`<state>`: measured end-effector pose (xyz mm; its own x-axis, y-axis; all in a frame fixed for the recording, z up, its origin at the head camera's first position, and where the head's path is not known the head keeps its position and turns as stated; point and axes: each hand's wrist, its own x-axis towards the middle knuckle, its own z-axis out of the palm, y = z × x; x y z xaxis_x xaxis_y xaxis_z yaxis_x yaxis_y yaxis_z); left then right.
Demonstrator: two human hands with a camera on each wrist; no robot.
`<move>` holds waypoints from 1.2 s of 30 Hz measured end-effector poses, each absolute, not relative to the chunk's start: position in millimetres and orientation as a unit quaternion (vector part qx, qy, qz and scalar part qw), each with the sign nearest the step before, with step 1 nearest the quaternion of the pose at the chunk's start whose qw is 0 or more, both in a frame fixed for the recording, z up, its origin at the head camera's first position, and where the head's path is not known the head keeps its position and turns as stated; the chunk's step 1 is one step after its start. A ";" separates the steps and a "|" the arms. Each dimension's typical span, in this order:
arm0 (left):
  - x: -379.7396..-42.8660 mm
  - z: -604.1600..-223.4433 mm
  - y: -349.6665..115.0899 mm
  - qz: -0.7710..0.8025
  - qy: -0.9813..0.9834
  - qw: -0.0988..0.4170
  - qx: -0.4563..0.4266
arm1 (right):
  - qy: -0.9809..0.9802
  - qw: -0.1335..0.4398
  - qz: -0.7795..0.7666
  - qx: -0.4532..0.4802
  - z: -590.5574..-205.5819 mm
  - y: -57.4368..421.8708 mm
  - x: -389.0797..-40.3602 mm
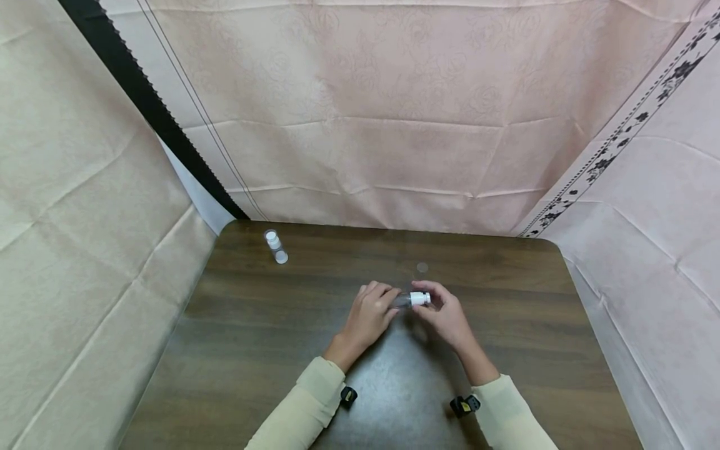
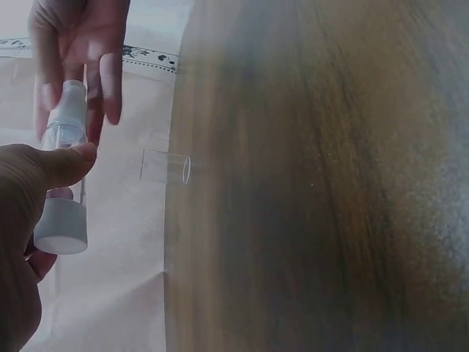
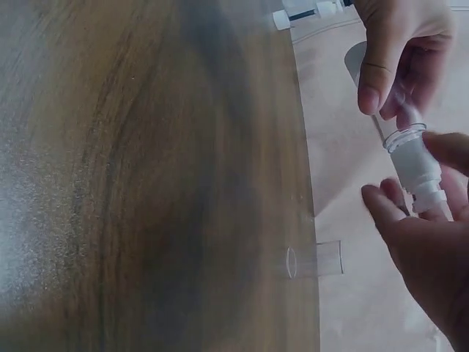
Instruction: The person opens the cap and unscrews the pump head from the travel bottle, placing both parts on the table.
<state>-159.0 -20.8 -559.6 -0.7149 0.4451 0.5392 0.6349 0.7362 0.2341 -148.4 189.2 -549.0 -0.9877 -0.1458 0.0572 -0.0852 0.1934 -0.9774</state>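
We've got the bottle [image 1: 402, 300] at the table [image 1: 270, 350]'s twelve o'clock, our left hand [image 1: 368, 314] pinching it, probably for steadiness, our right hand [image 1: 444, 314] around the white top [image 1: 419, 299] (can't tell if pinching), clear cylinder [image 1: 422, 267] just beyond at one.

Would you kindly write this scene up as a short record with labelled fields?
Table: brown, wood-grained
Left hand: holds a bottle by its clear body
Right hand: around the bottle's white top; firm contact unclear
Clear tube: stands on the table, beyond the hands
Second bottle: upright near the table's far left corner
Backdrop: pale cloth
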 end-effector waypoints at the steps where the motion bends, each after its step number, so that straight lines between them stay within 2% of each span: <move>1: -159.3 -560.1 -20.9 -0.201 -0.903 0.234 -0.300 | 0.775 0.023 -0.628 -0.067 -548.8 188.8 -148.3; 8: -161.3 -561.5 -20.9 -0.154 -0.893 0.279 -0.319 | 0.818 0.041 -0.573 0.023 -544.2 184.9 -149.4; 12: -161.2 -562.2 -20.1 -0.140 -0.887 0.290 -0.332 | 0.819 0.062 -0.569 0.036 -544.6 185.7 -150.3; 15: -160.7 -562.6 -19.0 -0.142 -0.890 0.281 -0.329 | 0.817 0.065 -0.573 0.023 -540.1 185.7 -149.5; 22: -158.5 -561.5 -18.4 -0.191 -0.900 0.249 -0.303 | 0.811 0.026 -0.585 -0.020 -544.4 188.4 -150.4; 30: -155.2 -563.4 -14.9 -0.238 -0.908 0.221 -0.266 | 0.738 -0.022 -0.673 -0.052 -551.2 181.8 -145.4; 36: -152.6 -564.9 -11.9 -0.243 -0.916 0.202 -0.250 | 0.736 -0.054 -0.673 -0.049 -558.0 177.7 -144.2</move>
<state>-152.6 -11.9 -564.9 -0.7942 0.3592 0.4902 0.5548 0.7577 0.3437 -144.2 177.7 -558.0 -0.9895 0.0011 0.1447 -0.1440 0.0902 -0.9855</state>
